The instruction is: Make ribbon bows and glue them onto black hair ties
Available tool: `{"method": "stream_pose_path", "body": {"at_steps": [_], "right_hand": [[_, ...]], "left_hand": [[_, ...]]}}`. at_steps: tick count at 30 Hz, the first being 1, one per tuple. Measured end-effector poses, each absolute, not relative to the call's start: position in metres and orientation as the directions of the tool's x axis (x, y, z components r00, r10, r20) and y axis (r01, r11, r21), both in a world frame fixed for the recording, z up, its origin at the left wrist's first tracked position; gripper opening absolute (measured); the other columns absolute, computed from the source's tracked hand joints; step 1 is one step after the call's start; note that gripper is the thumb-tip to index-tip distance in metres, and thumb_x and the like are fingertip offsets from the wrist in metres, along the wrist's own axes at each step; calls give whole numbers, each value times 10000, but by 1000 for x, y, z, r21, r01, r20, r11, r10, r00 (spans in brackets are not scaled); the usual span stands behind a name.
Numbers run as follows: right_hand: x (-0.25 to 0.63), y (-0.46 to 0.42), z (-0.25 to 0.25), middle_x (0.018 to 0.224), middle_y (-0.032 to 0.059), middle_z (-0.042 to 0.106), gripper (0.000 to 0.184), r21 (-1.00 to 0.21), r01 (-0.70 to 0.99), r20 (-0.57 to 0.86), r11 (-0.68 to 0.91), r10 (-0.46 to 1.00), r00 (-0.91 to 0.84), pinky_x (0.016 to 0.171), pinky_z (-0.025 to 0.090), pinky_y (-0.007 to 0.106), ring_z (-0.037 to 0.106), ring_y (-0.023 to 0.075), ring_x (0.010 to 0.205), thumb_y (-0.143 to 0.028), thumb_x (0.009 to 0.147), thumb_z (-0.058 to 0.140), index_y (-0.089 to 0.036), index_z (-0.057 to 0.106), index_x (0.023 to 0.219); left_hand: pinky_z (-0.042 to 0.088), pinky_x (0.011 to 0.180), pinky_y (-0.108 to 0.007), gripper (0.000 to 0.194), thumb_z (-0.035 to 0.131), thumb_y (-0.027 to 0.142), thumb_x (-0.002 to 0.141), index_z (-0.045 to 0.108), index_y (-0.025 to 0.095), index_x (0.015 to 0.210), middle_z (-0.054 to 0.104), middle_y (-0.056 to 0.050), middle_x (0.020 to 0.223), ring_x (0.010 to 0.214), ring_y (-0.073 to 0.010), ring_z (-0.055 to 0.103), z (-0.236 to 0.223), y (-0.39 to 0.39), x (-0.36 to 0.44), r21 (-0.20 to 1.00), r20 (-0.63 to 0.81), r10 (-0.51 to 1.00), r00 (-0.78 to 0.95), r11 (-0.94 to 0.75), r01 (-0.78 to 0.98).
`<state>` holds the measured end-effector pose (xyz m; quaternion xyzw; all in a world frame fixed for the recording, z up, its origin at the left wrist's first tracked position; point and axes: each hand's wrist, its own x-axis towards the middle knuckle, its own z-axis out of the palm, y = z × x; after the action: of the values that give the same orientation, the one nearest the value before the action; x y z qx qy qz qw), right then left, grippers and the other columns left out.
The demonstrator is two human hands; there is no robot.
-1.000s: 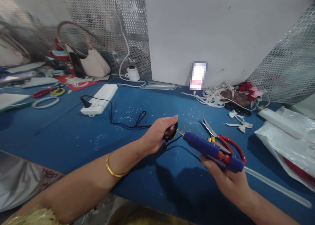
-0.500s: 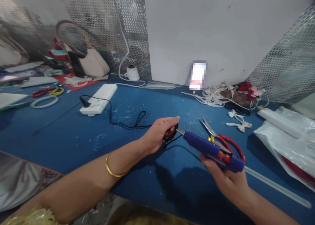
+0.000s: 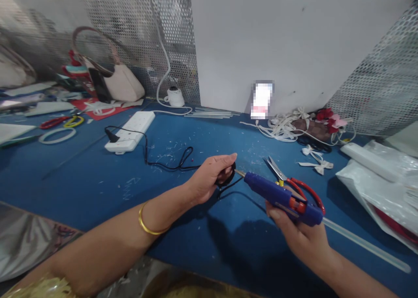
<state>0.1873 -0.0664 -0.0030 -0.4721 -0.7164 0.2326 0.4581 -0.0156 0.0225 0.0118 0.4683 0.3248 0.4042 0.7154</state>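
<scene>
While the blue glue gun (image 3: 269, 191) is gripped in the curled right hand (image 3: 308, 241), a dark piece (image 3: 231, 176), mostly hidden, is pinched in the left hand (image 3: 207, 178), close by the gun's nozzle. Red-handled scissors (image 3: 281, 174) are partly covered by the gun. Beyond are laid white bows (image 3: 323, 166), a power strip (image 3: 132, 130), tangled ribbon (image 3: 283, 132).

Glue gun (image 3: 277, 194) in my right hand (image 3: 302, 235): dark blue, red-orange inset. Glue stick (image 3: 365, 245): translucent white. Piece (image 3: 233, 172) in my left hand (image 3: 209, 178): black. My bangle (image 3: 142, 222): gold. Bench (image 3: 104, 189): blue, white-flecked. Scissors (image 3: 283, 176): red handles, silver blades. Power strip (image 3: 139, 125): white; cord (image 3: 163, 165): black. Handbag (image 3: 126, 82): pale pinkish beige. Mesh wall (image 3: 178, 28): silver-grey, hole-dotted.
</scene>
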Motion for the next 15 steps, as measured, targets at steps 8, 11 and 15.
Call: {"method": "stream_pose_path", "body": {"at_steps": [8,11,15], "right_hand": [[189,-67,-2,738,30,626,109,-752,485,432,447,889,-151,557,486,246,593,155,618,-298,841,601,-192,590,861],[189,-68,0,749,32,630,108,-750,489,425,445,891,-159,547,484,241,601,159,630,-299,846,593,-194,588,872],[188,-68,0,740,29,631,118,-729,513,426,452,887,-177,559,490,240,608,161,640,-308,842,599,-195,590,874]], "left_hand": [[209,476,-240,457,554,445,844,380,176,518,242,69,447,437,-72,235,14,24,-16,909,-104,879,465,274,-315],[222,471,-227,461,558,445,840,372,175,516,245,69,451,444,-69,229,14,23,-15,901,-114,878,464,288,-324],[231,467,-214,460,567,450,833,372,173,522,239,72,456,451,-67,217,13,23,-16,891,-125,874,470,307,-333]]}}
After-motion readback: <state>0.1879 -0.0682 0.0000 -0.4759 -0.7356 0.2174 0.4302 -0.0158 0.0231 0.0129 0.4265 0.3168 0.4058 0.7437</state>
